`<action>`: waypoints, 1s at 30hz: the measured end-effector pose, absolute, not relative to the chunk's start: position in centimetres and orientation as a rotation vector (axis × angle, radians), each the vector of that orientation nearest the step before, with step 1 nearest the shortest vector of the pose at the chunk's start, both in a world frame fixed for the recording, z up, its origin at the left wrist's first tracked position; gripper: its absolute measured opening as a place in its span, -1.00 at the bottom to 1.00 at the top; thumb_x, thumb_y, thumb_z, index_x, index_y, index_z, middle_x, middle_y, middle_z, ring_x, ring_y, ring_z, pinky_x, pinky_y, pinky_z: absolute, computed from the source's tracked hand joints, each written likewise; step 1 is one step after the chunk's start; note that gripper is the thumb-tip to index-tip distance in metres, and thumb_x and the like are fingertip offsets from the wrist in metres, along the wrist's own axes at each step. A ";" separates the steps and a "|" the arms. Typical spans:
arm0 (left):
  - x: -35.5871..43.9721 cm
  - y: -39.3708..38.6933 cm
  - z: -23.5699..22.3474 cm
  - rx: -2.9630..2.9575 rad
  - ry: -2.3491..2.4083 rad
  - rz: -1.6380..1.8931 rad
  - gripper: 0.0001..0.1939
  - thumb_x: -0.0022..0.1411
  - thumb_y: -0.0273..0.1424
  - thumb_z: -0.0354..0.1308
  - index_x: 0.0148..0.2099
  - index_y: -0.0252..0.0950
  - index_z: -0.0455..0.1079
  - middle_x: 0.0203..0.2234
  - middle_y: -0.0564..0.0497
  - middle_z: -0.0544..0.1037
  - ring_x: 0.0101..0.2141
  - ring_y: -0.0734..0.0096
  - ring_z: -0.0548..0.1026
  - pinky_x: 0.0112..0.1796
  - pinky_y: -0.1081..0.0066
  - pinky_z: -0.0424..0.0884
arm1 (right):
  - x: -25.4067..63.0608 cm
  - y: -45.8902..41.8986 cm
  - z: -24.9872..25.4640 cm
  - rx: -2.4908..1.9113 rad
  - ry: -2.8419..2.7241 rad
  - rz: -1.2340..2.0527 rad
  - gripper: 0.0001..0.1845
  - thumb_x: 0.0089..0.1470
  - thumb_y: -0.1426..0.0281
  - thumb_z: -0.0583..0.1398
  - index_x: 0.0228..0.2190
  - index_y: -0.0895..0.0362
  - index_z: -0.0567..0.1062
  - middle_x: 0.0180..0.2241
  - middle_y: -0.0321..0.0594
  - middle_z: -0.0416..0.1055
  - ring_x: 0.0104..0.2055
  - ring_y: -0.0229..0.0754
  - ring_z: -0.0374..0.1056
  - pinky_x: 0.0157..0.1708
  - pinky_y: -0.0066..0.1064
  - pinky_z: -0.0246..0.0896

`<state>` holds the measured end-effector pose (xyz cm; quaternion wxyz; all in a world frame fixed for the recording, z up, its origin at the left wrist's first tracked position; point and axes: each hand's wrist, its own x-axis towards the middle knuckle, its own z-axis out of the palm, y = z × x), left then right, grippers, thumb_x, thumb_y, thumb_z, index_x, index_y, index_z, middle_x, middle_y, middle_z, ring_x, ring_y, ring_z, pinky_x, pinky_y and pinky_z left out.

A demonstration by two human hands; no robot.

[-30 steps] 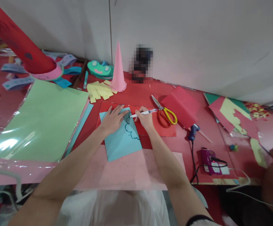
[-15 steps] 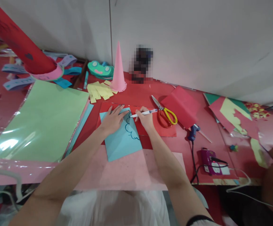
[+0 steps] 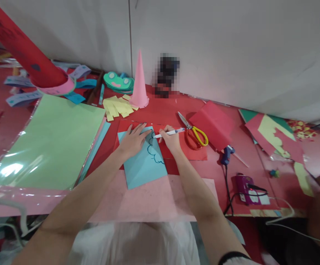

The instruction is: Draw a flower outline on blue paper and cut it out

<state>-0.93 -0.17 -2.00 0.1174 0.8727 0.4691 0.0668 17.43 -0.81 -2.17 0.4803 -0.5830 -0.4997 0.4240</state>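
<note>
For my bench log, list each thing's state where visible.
blue paper: marked with scalloped lines
white pen: tip at the blue paper
left hand: spread on the blue paper
right hand: gripping the white pen
scissors: lying down, apparently closed
glue gun: lying down, corded
purple power strip: red indicator lit
pink paper cone: standing upright
yellow paper strips: loosely piled
green paper: under clear plastic

Single head-worn camera, facing forward and down; left hand, right hand near mid-frame, wall beyond.
</note>
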 end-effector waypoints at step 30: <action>-1.4 0.2 -2.5 2.457 1.608 0.370 -0.56 0.36 -0.31 -0.06 0.23 -0.31 0.25 0.26 -0.20 0.22 0.23 0.06 0.21 0.24 0.00 -0.02 | 17.0 -1.3 -2.6 -1.381 -0.935 0.964 -0.59 0.03 0.00 0.18 -0.33 0.10 0.44 -0.43 -0.22 0.50 -0.44 -0.19 0.50 -0.43 -0.36 0.49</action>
